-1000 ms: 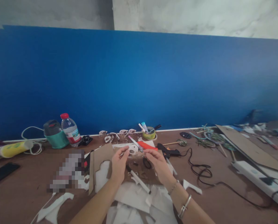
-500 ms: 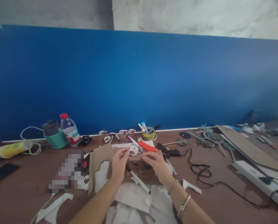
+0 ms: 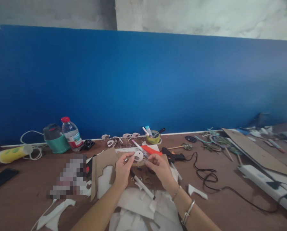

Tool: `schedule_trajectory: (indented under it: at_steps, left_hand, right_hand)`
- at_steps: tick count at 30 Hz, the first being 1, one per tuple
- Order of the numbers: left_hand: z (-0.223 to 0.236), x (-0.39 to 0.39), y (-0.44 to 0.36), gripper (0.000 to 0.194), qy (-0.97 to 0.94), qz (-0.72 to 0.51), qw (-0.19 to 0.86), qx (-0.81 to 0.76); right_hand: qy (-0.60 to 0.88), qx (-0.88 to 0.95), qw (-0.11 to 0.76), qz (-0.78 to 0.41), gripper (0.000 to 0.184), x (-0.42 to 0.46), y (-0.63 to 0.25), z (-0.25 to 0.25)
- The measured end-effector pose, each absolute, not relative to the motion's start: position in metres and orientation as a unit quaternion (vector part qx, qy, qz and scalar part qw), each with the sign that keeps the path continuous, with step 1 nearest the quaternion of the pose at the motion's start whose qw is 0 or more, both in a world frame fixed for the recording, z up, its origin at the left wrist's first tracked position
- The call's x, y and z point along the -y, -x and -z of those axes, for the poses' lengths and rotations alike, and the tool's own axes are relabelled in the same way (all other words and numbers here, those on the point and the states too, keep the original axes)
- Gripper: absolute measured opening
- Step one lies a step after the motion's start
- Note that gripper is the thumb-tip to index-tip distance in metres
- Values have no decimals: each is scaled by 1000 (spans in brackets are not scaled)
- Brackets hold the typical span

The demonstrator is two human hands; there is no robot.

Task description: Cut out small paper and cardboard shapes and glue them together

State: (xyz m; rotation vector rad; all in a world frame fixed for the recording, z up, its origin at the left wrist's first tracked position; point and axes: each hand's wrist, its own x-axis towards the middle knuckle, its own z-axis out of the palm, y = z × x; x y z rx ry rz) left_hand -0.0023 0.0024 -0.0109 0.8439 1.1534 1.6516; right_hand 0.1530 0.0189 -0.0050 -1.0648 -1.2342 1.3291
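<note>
1. The left hand (image 3: 123,168) has its thumb and fingers clamped on a small white cutout (image 3: 139,156), which sticks out from the fingertips toward the right hand (image 3: 160,170).
2. The cutout has a dark dot and a striped patch; it is held above the cluttered work area, between the two hands.
3. The right thumb and forefinger are bent close to each other, near the cutout; I cannot tell whether they meet or pinch something tiny.
4. Below the fingers of both hands lies a white marker (image 3: 144,187), with loose paper (image 3: 135,202) nearer the wrists.
5. Just beyond the fingertips is an orange object (image 3: 152,149); farther off stands a tape roll (image 3: 153,140) with pens (image 3: 147,130) in it.
6. To the right of the right fingers lies a black glue gun (image 3: 174,156).
7. Left of the left fingers is cut cardboard (image 3: 105,154); a bottle (image 3: 72,136) stands well beyond it.
</note>
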Motion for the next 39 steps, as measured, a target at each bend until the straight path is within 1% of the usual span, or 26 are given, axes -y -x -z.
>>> schedule_trajectory:
  at_steps: [12, 21, 29, 39]
  left_hand:
    - [12, -3, 3, 27, -347, -664, 476, -461]
    - [12, -3, 3, 29, -345, -658, 490, -456]
    - [14, -4, 4, 28, -356, -656, 480, -460]
    - [14, -5, 4, 27, -352, -656, 490, -453]
  right_hand:
    - [454, 534, 496, -513, 24, -18, -152, 1]
    - [454, 553, 495, -492, 24, -18, -152, 2]
    - [467, 560, 497, -471, 21, -18, -152, 3]
    - [469, 561, 498, -467, 23, -17, -152, 2]
